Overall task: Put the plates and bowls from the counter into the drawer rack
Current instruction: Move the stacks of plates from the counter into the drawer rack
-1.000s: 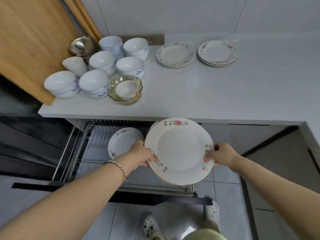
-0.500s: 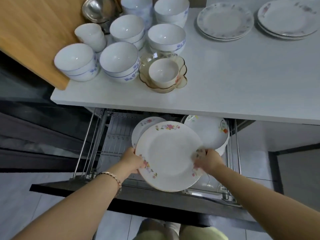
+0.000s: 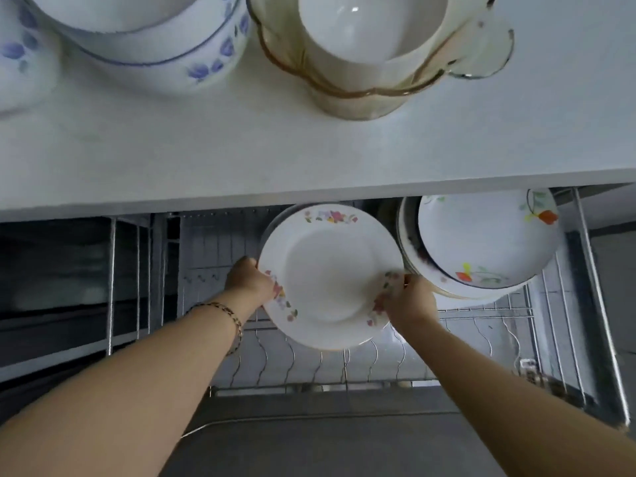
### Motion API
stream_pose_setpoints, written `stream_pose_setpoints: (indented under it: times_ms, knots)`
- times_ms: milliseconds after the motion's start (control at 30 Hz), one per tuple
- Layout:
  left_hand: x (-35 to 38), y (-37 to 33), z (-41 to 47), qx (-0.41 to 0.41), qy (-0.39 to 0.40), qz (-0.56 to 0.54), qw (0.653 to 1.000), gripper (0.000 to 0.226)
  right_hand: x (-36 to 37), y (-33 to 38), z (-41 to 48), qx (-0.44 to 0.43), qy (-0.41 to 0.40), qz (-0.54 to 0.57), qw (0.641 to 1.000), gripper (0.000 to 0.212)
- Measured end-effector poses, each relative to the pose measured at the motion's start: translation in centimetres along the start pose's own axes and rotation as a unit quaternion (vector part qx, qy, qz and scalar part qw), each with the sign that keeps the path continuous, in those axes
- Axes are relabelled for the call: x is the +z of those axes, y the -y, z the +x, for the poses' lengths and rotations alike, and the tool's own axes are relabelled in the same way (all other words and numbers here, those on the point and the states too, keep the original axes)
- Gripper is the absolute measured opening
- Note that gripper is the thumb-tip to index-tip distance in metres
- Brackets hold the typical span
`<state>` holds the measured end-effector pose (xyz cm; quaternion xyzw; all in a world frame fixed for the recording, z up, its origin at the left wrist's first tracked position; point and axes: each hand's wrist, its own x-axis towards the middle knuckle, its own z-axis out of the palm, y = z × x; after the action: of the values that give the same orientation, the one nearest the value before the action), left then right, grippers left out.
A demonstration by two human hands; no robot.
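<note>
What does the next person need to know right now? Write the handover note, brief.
Left hand and right hand both grip the floral plate by its side rims, upright over the drawer rack.
Done: plates with orange flowers stand at the rack's right; another plate sits just behind the held one.
Left: slot this plate, then move the blue-flowered bowls, amber glass bowl and the white cup inside it from the counter.
</note>
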<state>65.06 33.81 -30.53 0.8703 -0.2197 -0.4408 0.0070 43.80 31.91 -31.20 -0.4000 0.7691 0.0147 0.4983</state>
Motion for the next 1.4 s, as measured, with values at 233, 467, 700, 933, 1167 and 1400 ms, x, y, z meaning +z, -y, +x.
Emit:
stream_pose_setpoints:
  times_ms: [233, 467, 700, 933, 1167, 1400]
  knots:
    - [1.1, -0.3, 5.2, 0.044, -0.042, 0.055, 0.997, 0.04, 3.8, 0.7, 1.5, 0.054, -0.059, 0.017, 0.997, 0.042]
    - [0.5, 0.6, 5.6, 0.102, -0.016, 0.06, 0.993, 0.041, 5.4, 1.2, 1.1, 0.07, -0.099, 0.052, 0.991, 0.038]
    - [1.3, -0.1, 6.0, 0.068, 0.069, -0.066, 0.993, 0.085, 6.4, 1.2, 1.7, 0.08, -0.109, 0.15, 0.979, 0.034]
    - [1.5, 0.2, 5.9, 0.07, 0.069, -0.047, 0.994, 0.08, 5.4, 1.3, 0.9, 0.068, -0.083, 0.158, 0.982, 0.044]
    - [0.2, -2.7, -1.0, 0.117, 0.031, 0.148, 0.982, 0.056, 0.3, 0.2, -1.6, 0.1, 0.015, 0.03, 0.994, 0.05]
    - [1.1, -12.1, -15.3, 0.257, 0.187, 0.189, 0.929, 0.025, -14.5, -1.2, -8.0, -0.001, 0.069, -0.112, 0.991, 0.038]
